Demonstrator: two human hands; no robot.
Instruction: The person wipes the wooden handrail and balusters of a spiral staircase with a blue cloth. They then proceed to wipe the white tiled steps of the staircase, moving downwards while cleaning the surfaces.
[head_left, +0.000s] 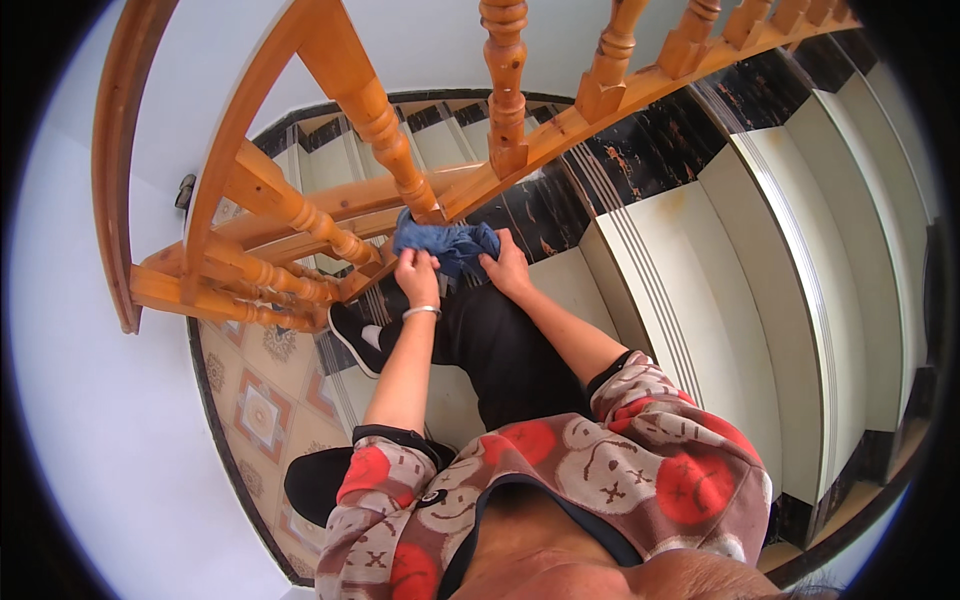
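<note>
A crumpled blue cloth (450, 246) is stretched between my two hands at the foot of a turned wooden baluster (394, 150). My left hand (418, 276), with a silver bracelet at the wrist, pinches the cloth's left end. Its right end is gripped by my right hand (510, 264), thumb on top. Part of the cloth lies against the baluster's base and the sloping wooden bottom rail (517, 166), hiding the joint there. My bent knee, in black trousers, is just below the cloth.
Pale stair treads (675, 247) with dark grooved strips climb to the right. A black marbled border (540, 217) runs beside the rail. At left, a patterned tile landing (259, 420) meets a white wall (97, 420). A lower flight (330, 161) shows behind the balusters.
</note>
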